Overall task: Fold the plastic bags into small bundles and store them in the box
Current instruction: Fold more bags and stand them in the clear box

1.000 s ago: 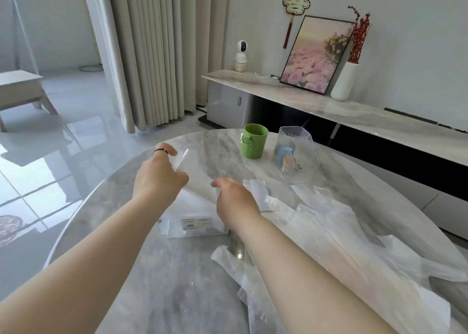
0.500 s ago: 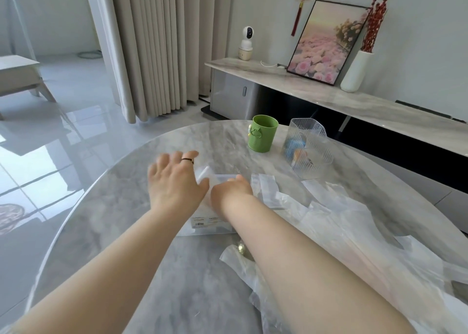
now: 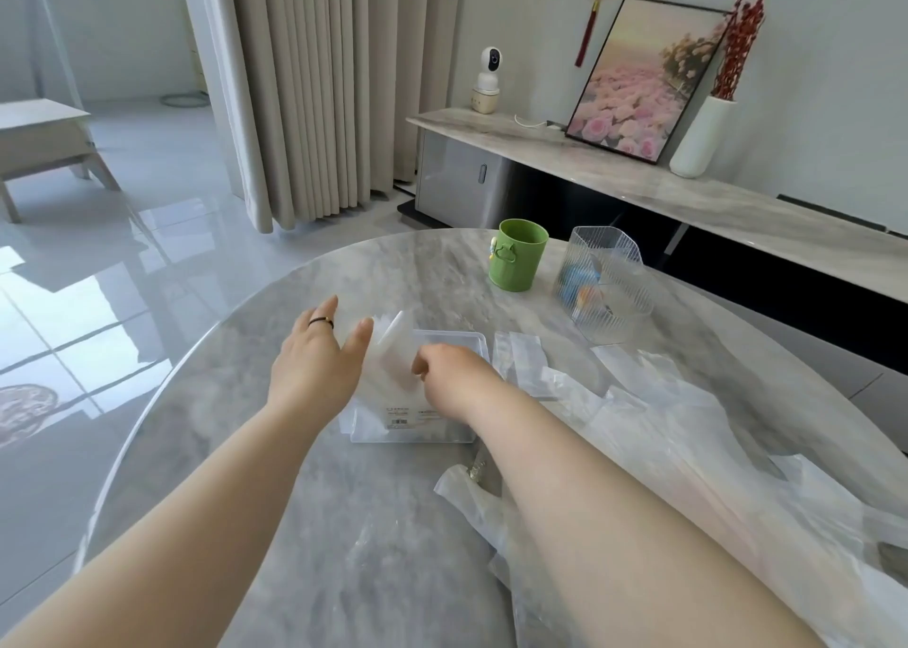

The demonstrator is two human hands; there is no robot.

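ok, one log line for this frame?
phase: storing | right hand: holds folded bag over box | left hand: open, beside folded bag | loose bags: on table, right of box

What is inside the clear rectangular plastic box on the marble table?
In the clear rectangular plastic box, a folded translucent plastic bag bundle shows at the left; the right hand covers the rest.

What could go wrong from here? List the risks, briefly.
1. The folded white plastic bag bundle sticks up above the clear rectangular plastic box; it may spring open once the left hand and right hand let go.
2. The right forearm lies over the loose translucent plastic bags; pulling back could drag them toward the edge of the marble table.
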